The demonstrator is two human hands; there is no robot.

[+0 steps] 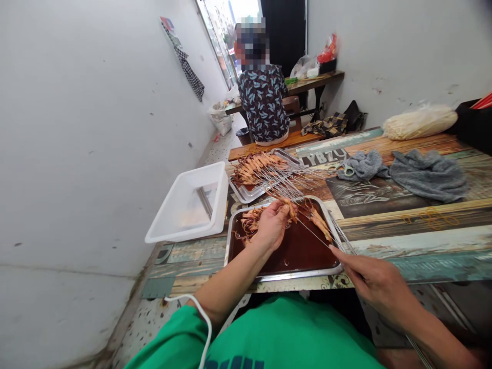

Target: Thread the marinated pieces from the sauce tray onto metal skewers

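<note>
The green shirt (300,333) sat nearest, below both hands. The left hand (273,225) pinched a food piece (291,209) above the tray (300,274); the right hand (378,282) gripped a thin skewer (313,232) reaching that piece. Loaded skewers (257,169) lay beyond the left hand.

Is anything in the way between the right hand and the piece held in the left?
Nothing visible. Only the thin skewer spans the gap from the right hand to the piece in the left hand, over the dark liquid in the tray. Other pieces lie beside that line, not across it.
</note>
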